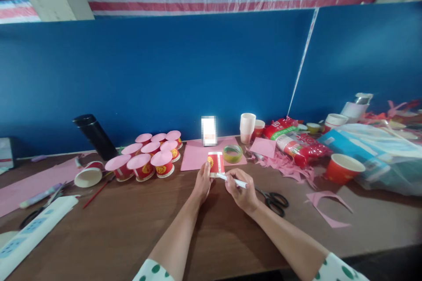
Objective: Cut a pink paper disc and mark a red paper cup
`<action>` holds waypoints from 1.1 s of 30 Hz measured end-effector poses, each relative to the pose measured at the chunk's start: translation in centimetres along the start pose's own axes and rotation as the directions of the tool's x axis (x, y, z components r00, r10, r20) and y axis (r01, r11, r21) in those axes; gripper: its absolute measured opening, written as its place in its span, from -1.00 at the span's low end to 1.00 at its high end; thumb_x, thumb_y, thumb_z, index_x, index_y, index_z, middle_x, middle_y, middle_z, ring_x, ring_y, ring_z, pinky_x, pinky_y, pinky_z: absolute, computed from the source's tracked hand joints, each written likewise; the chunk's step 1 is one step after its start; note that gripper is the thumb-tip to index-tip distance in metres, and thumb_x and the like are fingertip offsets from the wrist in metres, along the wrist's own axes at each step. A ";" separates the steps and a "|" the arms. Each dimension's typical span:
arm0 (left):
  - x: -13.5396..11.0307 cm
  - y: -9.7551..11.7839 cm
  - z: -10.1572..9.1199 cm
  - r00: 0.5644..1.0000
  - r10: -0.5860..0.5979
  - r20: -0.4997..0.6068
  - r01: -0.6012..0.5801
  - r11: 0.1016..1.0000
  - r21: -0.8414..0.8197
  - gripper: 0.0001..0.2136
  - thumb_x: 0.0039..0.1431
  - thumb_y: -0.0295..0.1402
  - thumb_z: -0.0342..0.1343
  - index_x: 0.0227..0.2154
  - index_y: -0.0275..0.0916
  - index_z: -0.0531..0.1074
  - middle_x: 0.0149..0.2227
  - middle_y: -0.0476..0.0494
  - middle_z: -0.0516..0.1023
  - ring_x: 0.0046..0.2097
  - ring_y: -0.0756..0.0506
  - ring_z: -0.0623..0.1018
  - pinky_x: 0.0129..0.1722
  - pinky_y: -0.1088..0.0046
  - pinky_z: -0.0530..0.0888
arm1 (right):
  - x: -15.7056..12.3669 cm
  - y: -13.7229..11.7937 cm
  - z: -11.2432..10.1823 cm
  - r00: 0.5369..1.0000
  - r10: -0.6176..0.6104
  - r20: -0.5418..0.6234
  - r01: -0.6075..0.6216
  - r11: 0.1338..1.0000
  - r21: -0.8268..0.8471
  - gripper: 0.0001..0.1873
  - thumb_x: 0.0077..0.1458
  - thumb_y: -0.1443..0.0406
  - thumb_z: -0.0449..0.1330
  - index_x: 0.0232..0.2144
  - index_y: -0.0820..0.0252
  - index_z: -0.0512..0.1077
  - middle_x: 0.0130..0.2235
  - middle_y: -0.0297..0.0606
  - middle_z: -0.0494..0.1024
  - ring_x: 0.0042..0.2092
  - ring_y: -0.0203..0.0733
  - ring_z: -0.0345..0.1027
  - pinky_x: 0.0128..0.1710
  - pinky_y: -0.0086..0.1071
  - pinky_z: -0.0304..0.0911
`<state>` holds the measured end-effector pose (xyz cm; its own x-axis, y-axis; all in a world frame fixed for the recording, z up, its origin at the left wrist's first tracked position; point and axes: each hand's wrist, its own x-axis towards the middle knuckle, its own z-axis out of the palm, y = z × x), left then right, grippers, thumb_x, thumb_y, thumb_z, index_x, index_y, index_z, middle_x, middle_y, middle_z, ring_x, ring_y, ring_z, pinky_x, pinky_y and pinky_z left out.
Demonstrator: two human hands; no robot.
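My left hand (202,182) is closed around the side of a red paper cup (216,162) that stands upside down on a pink paper sheet (198,156). My right hand (242,193) grips a white pen (231,180), its tip touching the cup's lower rim. A roll of green tape (232,153) lies just right of the cup. Black scissors (275,201) rest on the brown table (132,228) beside my right wrist.
Several upturned red cups capped with pink discs (148,158) cluster at the left, by a black flask (94,136). A white power strip (31,232) lies front left. Stacked white cups (247,127), an orange cup (343,167), cup packs and pink scraps (326,208) fill the right. A blue partition (198,70) stands behind.
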<state>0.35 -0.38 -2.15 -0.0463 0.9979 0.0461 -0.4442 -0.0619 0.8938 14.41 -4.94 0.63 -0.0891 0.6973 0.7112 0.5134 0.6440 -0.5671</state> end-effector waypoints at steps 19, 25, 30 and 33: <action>0.2 0.0 0.0 1.000 -0.008 0.023 0.008 1.000 0.004 -0.66 0.04 -0.05 0.00 -0.30 -0.22 0.37 -0.40 -0.16 0.45 -0.38 -0.08 0.45 -0.35 0.40 0.39 | 0.2 0.2 -0.2 0.991 0.088 -0.102 -0.073 0.988 0.135 -0.85 0.11 0.31 0.00 -0.44 0.20 0.33 -0.49 -0.31 0.36 -0.44 -0.26 0.26 -0.44 -0.44 0.17; -0.1 0.3 0.2 0.999 0.002 0.047 -0.001 1.000 -0.023 -0.67 0.05 -0.07 0.00 -0.31 -0.26 0.36 -0.34 -0.16 0.47 -0.32 -0.07 0.47 -0.26 0.39 0.40 | 0.2 0.0 -0.2 0.995 0.071 -0.071 -0.062 0.992 0.113 -0.82 0.11 0.32 0.00 -0.49 0.20 0.33 -0.53 -0.32 0.36 -0.47 -0.26 0.26 -0.47 -0.44 0.16; 0.1 0.0 -0.2 0.999 0.000 0.044 -0.001 1.000 0.003 -0.67 0.05 -0.07 -0.01 -0.30 -0.24 0.37 -0.42 -0.14 0.44 -0.42 -0.04 0.43 -0.36 0.42 0.39 | 0.1 -0.1 -0.2 0.996 0.069 -0.056 -0.063 0.993 0.101 -0.81 0.10 0.31 0.00 -0.52 0.20 0.32 -0.55 -0.34 0.36 -0.50 -0.28 0.24 -0.50 -0.45 0.14; 0.1 0.0 -0.2 0.999 -0.003 0.042 0.002 1.000 0.012 -0.65 0.05 -0.07 -0.01 -0.28 -0.26 0.38 -0.41 -0.16 0.44 -0.43 -0.04 0.42 -0.37 0.42 0.39 | 0.1 -0.1 -0.1 0.996 0.084 -0.035 -0.079 0.992 0.103 -0.81 0.11 0.31 0.00 -0.52 0.19 0.31 -0.57 -0.34 0.35 -0.51 -0.28 0.24 -0.50 -0.45 0.13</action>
<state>0.22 -0.28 -2.26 -0.0074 0.9980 0.0622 -0.4339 -0.0593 0.8990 14.44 -4.97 0.82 -0.0157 0.7371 0.6756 0.4283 0.6155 -0.6616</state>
